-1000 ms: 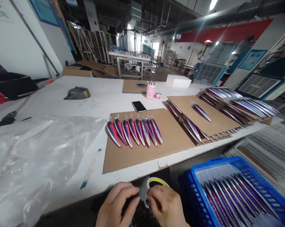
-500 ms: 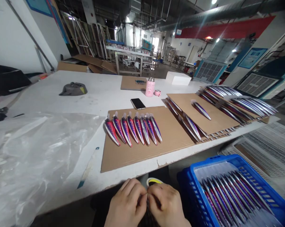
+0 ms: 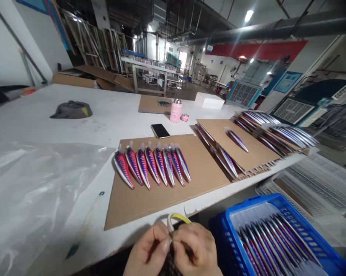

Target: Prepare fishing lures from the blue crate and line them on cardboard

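Left hand (image 3: 148,250) and right hand (image 3: 195,248) meet by the near edge of the table (image 3: 115,120); fingertips pinched together, anything between too small to tell. Progress, judged from layout: eight lures (image 3: 160,167) rowed on cardboard (image 3: 209,170); whether those in the blue basket (image 3: 223,228) are done, unclear.

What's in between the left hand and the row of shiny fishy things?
The front part of the cardboard, then a strip of white table: the head view shows both between the fish-shaped lures and the left hand.
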Tool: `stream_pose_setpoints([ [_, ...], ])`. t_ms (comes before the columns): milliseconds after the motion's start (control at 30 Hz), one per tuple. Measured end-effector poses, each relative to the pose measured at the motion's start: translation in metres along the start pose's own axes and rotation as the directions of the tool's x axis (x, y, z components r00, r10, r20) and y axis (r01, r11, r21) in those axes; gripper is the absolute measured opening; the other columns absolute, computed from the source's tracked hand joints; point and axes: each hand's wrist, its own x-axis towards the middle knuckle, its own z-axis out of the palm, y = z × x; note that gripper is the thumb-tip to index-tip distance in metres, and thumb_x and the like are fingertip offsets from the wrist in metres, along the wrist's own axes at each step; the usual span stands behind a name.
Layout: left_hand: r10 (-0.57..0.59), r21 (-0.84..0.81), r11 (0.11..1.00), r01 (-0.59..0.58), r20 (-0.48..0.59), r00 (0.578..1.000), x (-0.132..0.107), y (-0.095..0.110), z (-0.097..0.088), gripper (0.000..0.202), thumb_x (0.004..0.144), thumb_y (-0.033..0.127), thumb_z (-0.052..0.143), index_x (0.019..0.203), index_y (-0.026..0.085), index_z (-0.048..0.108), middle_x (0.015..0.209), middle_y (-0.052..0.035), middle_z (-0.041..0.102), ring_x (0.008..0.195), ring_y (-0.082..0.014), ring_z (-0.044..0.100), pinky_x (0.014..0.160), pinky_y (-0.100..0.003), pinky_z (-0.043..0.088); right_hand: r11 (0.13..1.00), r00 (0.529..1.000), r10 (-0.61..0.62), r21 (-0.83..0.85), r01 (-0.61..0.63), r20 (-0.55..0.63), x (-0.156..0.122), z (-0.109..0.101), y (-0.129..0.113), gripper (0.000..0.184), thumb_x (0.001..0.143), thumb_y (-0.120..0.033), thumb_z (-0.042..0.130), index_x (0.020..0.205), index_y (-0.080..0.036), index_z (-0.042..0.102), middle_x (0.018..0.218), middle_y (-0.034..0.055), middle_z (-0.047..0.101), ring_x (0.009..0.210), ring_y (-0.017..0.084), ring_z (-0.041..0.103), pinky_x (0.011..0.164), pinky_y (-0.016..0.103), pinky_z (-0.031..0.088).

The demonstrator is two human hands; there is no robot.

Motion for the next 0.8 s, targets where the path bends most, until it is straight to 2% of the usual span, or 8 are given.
stream_pose_setpoints([
  [67, 0.189, 0.392, 0.899, -0.197, 0.060, 0.980, 0.004, 0.006, -0.005, 0.015, 0.088, 0.027, 0.057, 0.073, 0.022, 0.057, 0.076, 0.0010, 0.056, 0.074, -0.0140, 0.056, 0.070, -0.022, 0.045, 0.999, 0.999, 0.051, -0.004, -0.051, 0.015, -0.003, 0.001, 0.005, 0.015, 0.076, -0.008, 0.051, 0.073, -0.021, 0.057, 0.062, -0.0033, 0.065, 0.052, 0.012, 0.062, 0.055, 0.021, 0.047],
  [133, 0.276, 0.621, 0.728, -0.291, 0.124, 0.953, 0.006, 0.010, -0.009, 0.010, 0.088, 0.019, 0.055, 0.079, 0.023, 0.058, 0.082, 0.0017, 0.059, 0.079, -0.0133, 0.058, 0.072, -0.020, 0.045, 0.997, 0.995, 0.083, -0.008, -0.083, 0.047, -0.007, 0.001, 0.009, 0.015, 0.076, -0.009, 0.051, 0.075, -0.021, 0.058, 0.063, -0.0036, 0.066, 0.053, 0.012, 0.063, 0.055, 0.020, 0.048],
  [333, 0.393, 0.762, 0.484, -0.429, 0.249, 0.885, 0.007, 0.013, -0.011, 0.011, 0.086, 0.012, 0.053, 0.082, 0.023, 0.055, 0.081, 0.0019, 0.059, 0.079, -0.0121, 0.059, 0.071, -0.020, 0.047, 0.998, 0.995, 0.066, -0.026, -0.064, 0.071, -0.008, -0.002, 0.011, 0.015, 0.076, -0.009, 0.050, 0.073, -0.021, 0.059, 0.064, -0.0037, 0.067, 0.054, 0.012, 0.064, 0.056, 0.021, 0.048],
  [467, 0.431, 0.775, 0.481, -0.409, 0.198, 0.880, 0.005, 0.010, -0.007, 0.013, 0.084, 0.011, 0.051, 0.076, 0.022, 0.054, 0.076, 0.0015, 0.058, 0.074, -0.0137, 0.058, 0.068, -0.022, 0.046, 0.998, 0.996, 0.067, -0.018, -0.066, 0.064, -0.007, 0.000, 0.006, 0.017, 0.076, -0.008, 0.049, 0.072, -0.021, 0.059, 0.062, -0.0029, 0.066, 0.052, 0.013, 0.063, 0.054, 0.021, 0.047],
  [567, 0.342, 0.630, 0.720, -0.291, 0.044, 0.939, 0.004, 0.005, -0.003, 0.012, 0.082, 0.015, 0.053, 0.071, 0.020, 0.054, 0.073, 0.0012, 0.056, 0.071, -0.0141, 0.056, 0.067, -0.022, 0.045, 0.998, 0.997, 0.068, 0.001, -0.068, 0.030, -0.011, 0.001, -0.002, 0.017, 0.077, -0.009, 0.048, 0.069, -0.021, 0.057, 0.058, -0.0034, 0.063, 0.048, 0.012, 0.060, 0.052, 0.021, 0.045],
  [667, 0.007, 0.151, 0.988, 0.023, -0.193, 0.981, 0.009, 0.005, 0.002, 0.019, 0.083, 0.028, 0.058, 0.067, 0.019, 0.053, 0.068, 0.0016, 0.052, 0.067, -0.0137, 0.051, 0.066, -0.023, 0.046, 0.995, 0.995, 0.092, 0.044, -0.091, -0.027, -0.013, -0.006, -0.006, 0.020, 0.082, -0.014, 0.046, 0.065, -0.022, 0.052, 0.055, -0.0039, 0.059, 0.046, 0.011, 0.055, 0.050, 0.021, 0.042],
  [733, -0.208, -0.215, 0.964, 0.154, -0.258, 0.943, 0.014, 0.010, 0.005, 0.025, 0.079, 0.035, 0.066, 0.068, 0.018, 0.054, 0.069, 0.0011, 0.051, 0.070, -0.0142, 0.050, 0.069, -0.025, 0.048, 0.992, 0.991, 0.123, 0.020, -0.123, -0.043, -0.010, -0.017, 0.004, 0.019, 0.086, -0.016, 0.047, 0.070, -0.023, 0.056, 0.062, -0.0025, 0.063, 0.054, 0.013, 0.059, 0.057, 0.022, 0.046],
  [800, -0.300, -0.416, 0.894, 0.167, -0.278, 0.913, 0.017, 0.017, 0.005, 0.029, 0.073, 0.040, 0.074, 0.069, 0.016, 0.058, 0.073, -0.0005, 0.053, 0.075, -0.0154, 0.051, 0.072, -0.027, 0.050, 0.982, 0.985, 0.166, -0.082, -0.170, -0.053, -0.003, -0.028, 0.030, 0.014, 0.089, -0.017, 0.051, 0.084, -0.024, 0.062, 0.077, 0.0002, 0.069, 0.068, 0.015, 0.066, 0.067, 0.023, 0.049],
])
